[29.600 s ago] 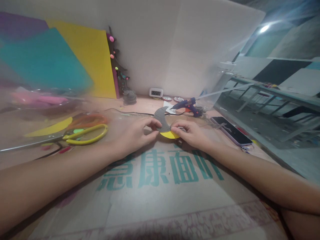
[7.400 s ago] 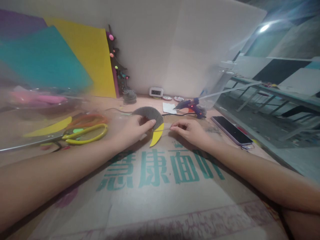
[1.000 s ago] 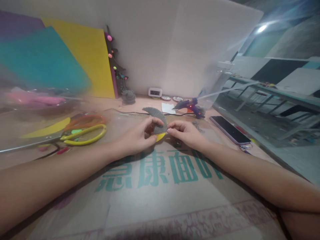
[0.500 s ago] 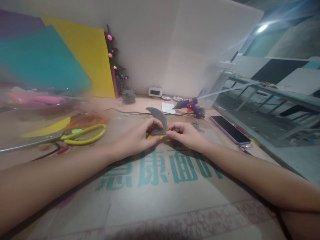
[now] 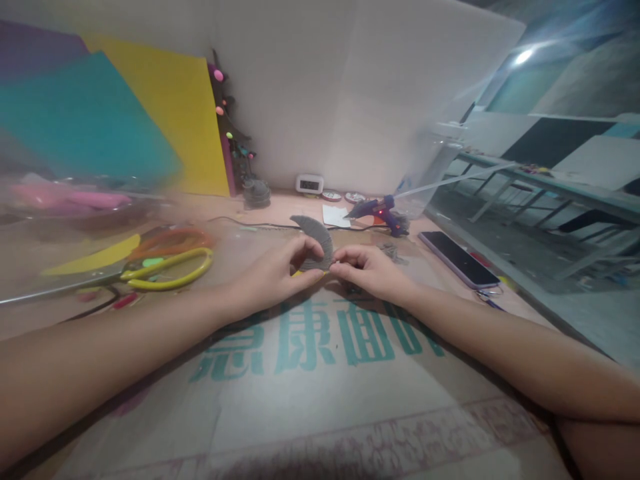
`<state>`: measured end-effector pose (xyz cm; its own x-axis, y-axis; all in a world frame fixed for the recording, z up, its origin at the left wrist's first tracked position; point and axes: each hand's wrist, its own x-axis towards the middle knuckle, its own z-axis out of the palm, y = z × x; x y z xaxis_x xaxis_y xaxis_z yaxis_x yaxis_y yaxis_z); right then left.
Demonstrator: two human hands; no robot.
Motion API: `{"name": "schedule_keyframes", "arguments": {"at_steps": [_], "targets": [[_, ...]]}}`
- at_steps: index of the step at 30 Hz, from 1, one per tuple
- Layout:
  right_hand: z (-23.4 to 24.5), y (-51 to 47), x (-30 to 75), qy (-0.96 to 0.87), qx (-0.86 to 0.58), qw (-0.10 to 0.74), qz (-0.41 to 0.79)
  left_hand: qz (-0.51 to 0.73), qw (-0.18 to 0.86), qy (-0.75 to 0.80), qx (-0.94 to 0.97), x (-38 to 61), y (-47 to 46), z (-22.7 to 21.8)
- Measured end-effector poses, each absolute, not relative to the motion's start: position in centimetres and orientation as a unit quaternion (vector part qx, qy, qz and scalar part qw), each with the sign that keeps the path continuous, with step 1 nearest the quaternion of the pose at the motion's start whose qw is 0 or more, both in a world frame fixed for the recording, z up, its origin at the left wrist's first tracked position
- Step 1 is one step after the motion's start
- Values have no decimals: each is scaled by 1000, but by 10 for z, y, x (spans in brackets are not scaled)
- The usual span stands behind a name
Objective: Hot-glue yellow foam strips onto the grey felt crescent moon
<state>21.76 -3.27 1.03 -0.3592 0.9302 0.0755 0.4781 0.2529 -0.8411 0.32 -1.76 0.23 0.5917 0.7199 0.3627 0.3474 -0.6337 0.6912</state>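
A grey-wrapped crescent [image 5: 320,233] edged in yellow sits in the left hand's [image 5: 283,271] grasp at the worktop [image 5: 287,205], the right hand [image 5: 373,270] pinched at its edge, contents unclear; beyond, a glue gun [image 5: 376,209] and phone [image 5: 459,259].

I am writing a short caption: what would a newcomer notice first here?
A newcomer would probably notice the turquoise sheet and yellow sheet at upper left. Next comes the grey crescent at the centre, held in the left hand, the right hand beside it. Scissors lie at left.
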Motion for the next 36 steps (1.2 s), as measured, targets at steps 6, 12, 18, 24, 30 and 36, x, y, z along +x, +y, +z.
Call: {"name": "schedule_keyframes", "arguments": {"at_steps": [6, 12, 18, 24, 30, 36], "targets": [[13, -34, 215, -755, -465, 289, 361, 332, 284, 312, 843, 3, -17, 1], [13, -34, 215, -750, -471, 290, 363, 325, 302, 317, 838, 3, -15, -3], [11, -32, 217, -729, -473, 315, 382, 327, 310, 299, 841, 3, -16, 2], [8, -30, 217, -699, -467, 345, 418, 416, 382, 347, 749, 3, -12, 2], [10, -31, 216, -665, -473, 371, 443, 347, 336, 388, 785, 5, -9, 2], [9, -30, 217, -673, -459, 375, 443, 311, 319, 392, 805, 3, -9, 2]]}}
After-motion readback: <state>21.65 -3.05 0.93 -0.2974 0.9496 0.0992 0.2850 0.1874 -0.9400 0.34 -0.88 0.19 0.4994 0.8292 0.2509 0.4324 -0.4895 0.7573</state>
